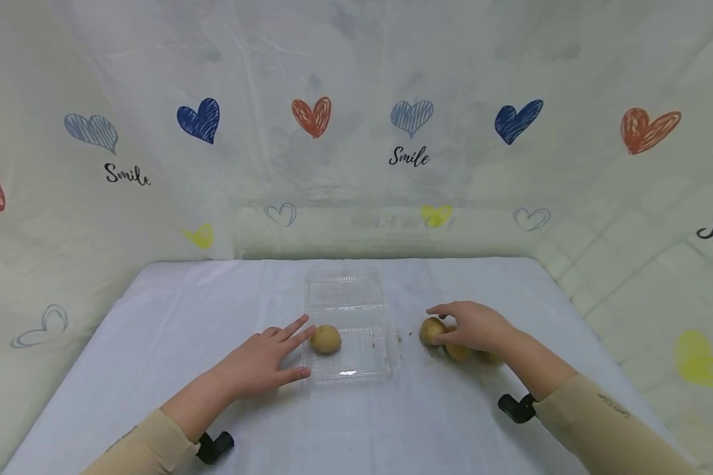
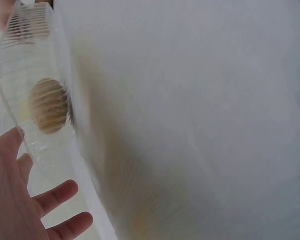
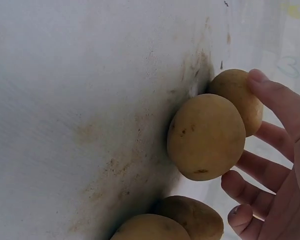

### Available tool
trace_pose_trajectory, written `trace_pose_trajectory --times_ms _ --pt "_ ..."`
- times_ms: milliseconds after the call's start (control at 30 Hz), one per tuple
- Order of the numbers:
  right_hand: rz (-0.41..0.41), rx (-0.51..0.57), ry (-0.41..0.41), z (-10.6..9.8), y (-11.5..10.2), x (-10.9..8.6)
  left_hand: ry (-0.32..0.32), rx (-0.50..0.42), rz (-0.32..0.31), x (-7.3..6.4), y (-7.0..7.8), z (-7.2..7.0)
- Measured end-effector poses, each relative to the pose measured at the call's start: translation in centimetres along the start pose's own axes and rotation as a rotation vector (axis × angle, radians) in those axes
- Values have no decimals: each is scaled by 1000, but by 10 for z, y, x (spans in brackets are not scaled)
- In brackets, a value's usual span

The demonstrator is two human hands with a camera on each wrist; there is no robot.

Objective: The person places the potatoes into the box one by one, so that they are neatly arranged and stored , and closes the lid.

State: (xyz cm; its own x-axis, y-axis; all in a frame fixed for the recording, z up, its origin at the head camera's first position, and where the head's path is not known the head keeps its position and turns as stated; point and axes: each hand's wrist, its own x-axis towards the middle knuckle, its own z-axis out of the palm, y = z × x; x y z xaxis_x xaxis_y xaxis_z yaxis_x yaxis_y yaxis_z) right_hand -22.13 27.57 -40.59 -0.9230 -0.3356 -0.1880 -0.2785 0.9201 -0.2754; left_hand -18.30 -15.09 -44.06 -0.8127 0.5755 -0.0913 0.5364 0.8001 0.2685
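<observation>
A clear hinged plastic container [image 1: 361, 359] lies with its lid folded back on the table. One potato [image 1: 325, 339] sits at the left side of its base. My left hand [image 1: 258, 363], fingers spread and fairly straight, touches the container's left edge, close to that potato. To the right of the container, my right hand [image 1: 478, 324] has its thumb and fingers around another potato [image 3: 235, 92]. In the right wrist view its thumb lies on that potato's side; the other fingers are partly hidden behind. A larger-looking potato [image 3: 207, 137] sits just beside it, under the hand.
Two more potatoes, one browner [image 3: 192, 215] and one paler [image 3: 150, 230], lie nearer the right wrist. Dirt specks [image 3: 117, 170] mark the white tablecloth [image 1: 202, 303]. A printed curtain with hearts [image 1: 311, 117] hangs behind the table. Dark wrist devices [image 1: 515, 409] sit under the sleeves.
</observation>
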Motion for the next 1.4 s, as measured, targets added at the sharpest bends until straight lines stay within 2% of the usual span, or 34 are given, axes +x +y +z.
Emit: trace_pose_trajectory --times_ms 400,667,1067,1400 --pt "-5 -16 -30 6 -1 5 -14 -9 -2 0 1 1" --pt "-16 -19 -32 5 -3 6 -7 4 3 -2 4 -5" --pt "-32 -21 -6 5 -4 4 7 3 8 -2 4 -6" --pt "-49 9 23 -4 -8 3 5 -6 1 -2 4 -5"
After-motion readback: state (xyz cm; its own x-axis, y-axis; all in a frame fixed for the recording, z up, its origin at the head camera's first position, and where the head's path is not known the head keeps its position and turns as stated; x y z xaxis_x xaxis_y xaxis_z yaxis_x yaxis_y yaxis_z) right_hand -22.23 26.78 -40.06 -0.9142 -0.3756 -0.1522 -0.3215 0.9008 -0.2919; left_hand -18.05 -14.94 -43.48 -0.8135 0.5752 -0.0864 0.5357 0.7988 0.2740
